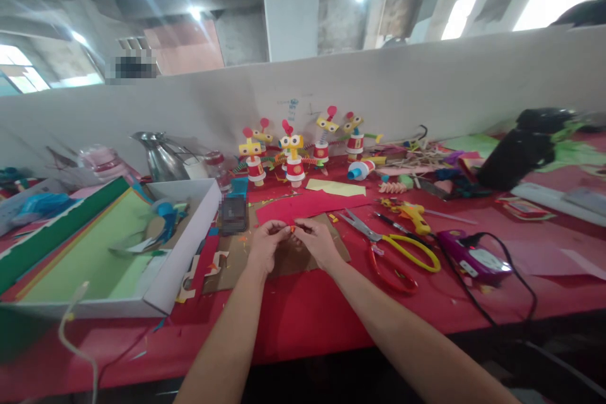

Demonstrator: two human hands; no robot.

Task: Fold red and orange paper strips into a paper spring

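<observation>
My left hand (265, 243) and my right hand (316, 241) meet over a brown cardboard sheet (226, 273). Their fingertips pinch a small orange-red piece (292, 228), perhaps paper; its shape is mostly hidden by the fingers. Just beyond the hands lies a sheet of red paper (315, 204). Scissors with yellow handles (416, 251) rest to the right, blades pointing away to the left. Beside them is a tool with red handles (386, 278). Several paper-cup figures (294, 170) with yellow heads and coiled arms stand behind the red paper.
A white box (189, 246) with coloured paper sits at left. To the right are a yellow glue gun (415, 218), a purple power socket (473, 259) with a black cord, and a black bottle (516, 151). A steel jug (163, 158) stands near the white partition (203, 101).
</observation>
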